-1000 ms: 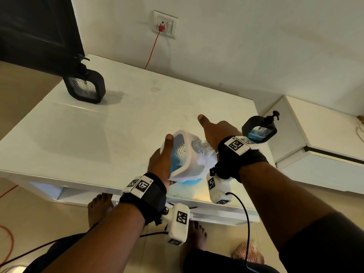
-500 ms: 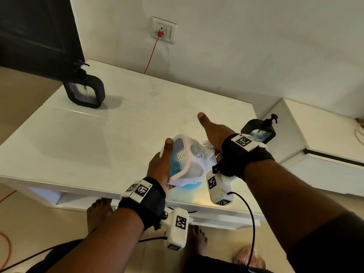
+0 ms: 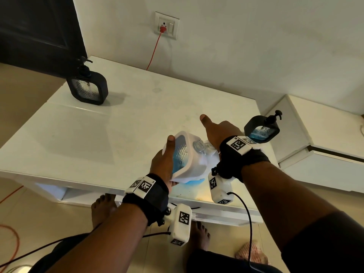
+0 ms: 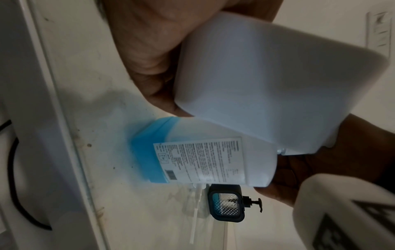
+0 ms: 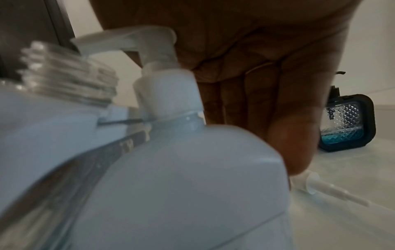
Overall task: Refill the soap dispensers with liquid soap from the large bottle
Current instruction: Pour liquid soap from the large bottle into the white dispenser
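My left hand (image 3: 163,160) grips a white-framed dispenser (image 3: 185,154) holding blue soap, tilted, with its threaded neck (image 5: 64,72) open. Under it the large bottle (image 4: 213,152) stands near the table's front edge, pump head (image 5: 153,55) on, blue soap low inside. My right hand (image 3: 214,131) hovers over that bottle with thumb stretched out. Its straight fingers (image 5: 267,118) reach down past the bottle's far shoulder. A loose white pump with tube (image 5: 320,187) lies on the table just below those fingertips.
A black dispenser (image 3: 262,132) with a little blue soap stands at the table's right edge. Another black one (image 3: 87,89) stands at the back left of the white table (image 3: 98,138). A low white cabinet (image 3: 325,144) sits right; a red cord hangs from the wall socket (image 3: 166,25).
The head view shifts slightly. Both hands and the tilted white dispenser stay almost where they were.
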Tool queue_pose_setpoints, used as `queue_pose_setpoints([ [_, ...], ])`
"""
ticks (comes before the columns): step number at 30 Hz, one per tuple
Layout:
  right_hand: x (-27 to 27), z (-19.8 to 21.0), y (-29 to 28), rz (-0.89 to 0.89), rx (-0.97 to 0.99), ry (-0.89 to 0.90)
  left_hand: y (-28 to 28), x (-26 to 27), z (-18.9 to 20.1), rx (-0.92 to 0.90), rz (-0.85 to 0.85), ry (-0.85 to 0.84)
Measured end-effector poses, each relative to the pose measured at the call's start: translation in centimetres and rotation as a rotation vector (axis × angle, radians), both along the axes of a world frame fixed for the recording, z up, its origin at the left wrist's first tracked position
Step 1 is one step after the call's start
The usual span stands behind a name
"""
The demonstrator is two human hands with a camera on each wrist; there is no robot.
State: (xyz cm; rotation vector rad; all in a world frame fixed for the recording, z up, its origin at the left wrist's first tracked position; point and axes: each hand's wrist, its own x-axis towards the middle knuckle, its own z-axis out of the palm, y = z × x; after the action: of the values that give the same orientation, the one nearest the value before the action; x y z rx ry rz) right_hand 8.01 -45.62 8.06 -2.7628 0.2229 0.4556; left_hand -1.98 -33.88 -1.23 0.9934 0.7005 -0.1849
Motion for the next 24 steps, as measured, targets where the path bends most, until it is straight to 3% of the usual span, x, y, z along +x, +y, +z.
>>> queue_pose_setpoints([
  [6, 0.0, 0.2, 0.2, -0.012, 0.004, 0.02, 0.0, 0.0, 0.0, 0.006, -0.009, 0.002],
  [14, 0.0, 2.0, 0.5, -0.022, 0.169, 0.157, -0.1, 0.2, 0.2, -0.024, -0.005, -0.007],
  [24, 0.4, 0.5, 0.6, -0.015, 0.091, 0.083, 0.0, 0.2, -0.1, 0.001, -0.013, 0.008],
])
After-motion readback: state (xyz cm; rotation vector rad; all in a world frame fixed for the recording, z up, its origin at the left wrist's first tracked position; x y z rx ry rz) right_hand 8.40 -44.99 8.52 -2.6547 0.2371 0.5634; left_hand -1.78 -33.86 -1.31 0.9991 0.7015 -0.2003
